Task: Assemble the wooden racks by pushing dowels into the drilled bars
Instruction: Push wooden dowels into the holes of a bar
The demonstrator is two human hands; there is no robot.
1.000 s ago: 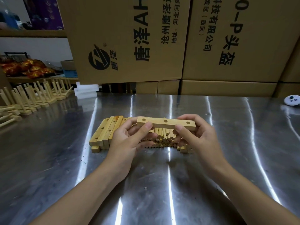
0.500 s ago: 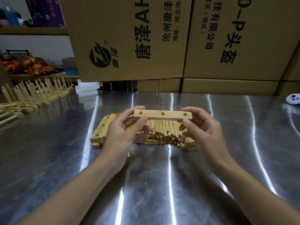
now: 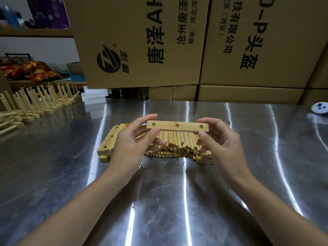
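Steel table (image 3: 53,174) under dowels (image 3: 174,148), bars (image 3: 108,142), racks (image 3: 35,105)

A pale wooden bar (image 3: 177,126) with three empty drilled holes showing is held level in the air, pinched at its ends by the left hand (image 3: 131,144) and the right hand (image 3: 221,144). Beneath it lies a heap of short dowels (image 3: 174,148), with stacked drilled bars (image 3: 111,139) just left of the heap.

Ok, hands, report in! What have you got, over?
Left hand and right hand both pinch the bar, one at each end. Bar held level above the dowels, three holes empty. Nothing in the way.
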